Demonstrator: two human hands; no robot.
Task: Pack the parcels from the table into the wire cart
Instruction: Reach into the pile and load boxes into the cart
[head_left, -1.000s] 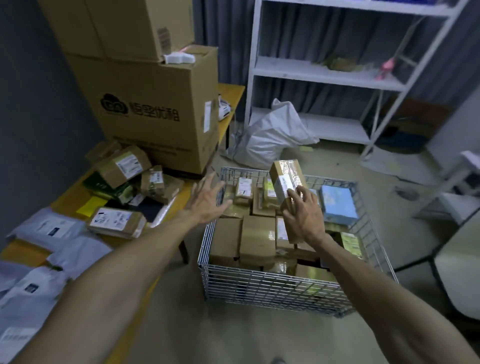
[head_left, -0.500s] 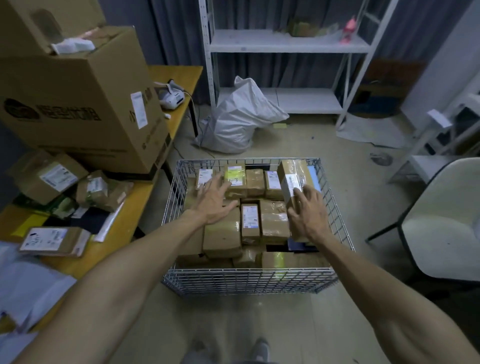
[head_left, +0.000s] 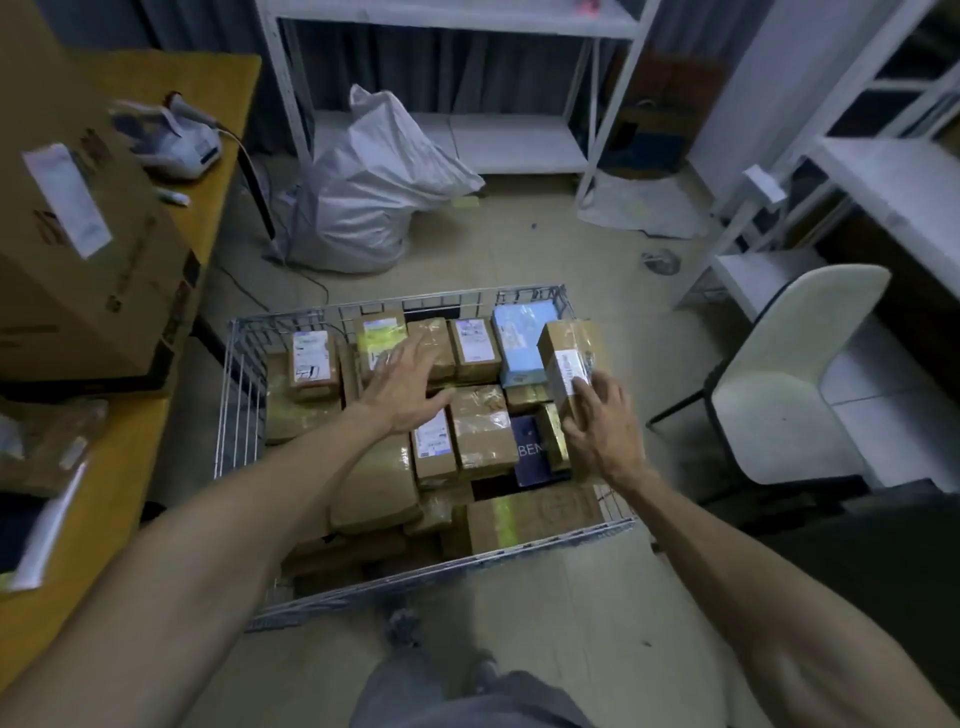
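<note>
The wire cart (head_left: 236, 415) now fills the middle of the view. A second ago the table (head_left: 236, 83) and its large cardboard box (head_left: 88, 260) took the left half.

The tall taped parcel (head_left: 566, 358) has gone from mid-cart to the right wall, where it stands upright just beside a light blue box (head_left: 522, 338). The right hand (head_left: 605, 431) grips its lower front with curled fingers. The left hand (head_left: 402, 389) has crossed over from the table edge and lies over the middle parcels with its fingers spread; whether it presses them is hard to tell.

My reading is that this parcel is nearly seated and the cart is close to full.

A dark blue box (head_left: 530, 449) reads "BEN". The white shipping labels are too blurred to read.
</note>
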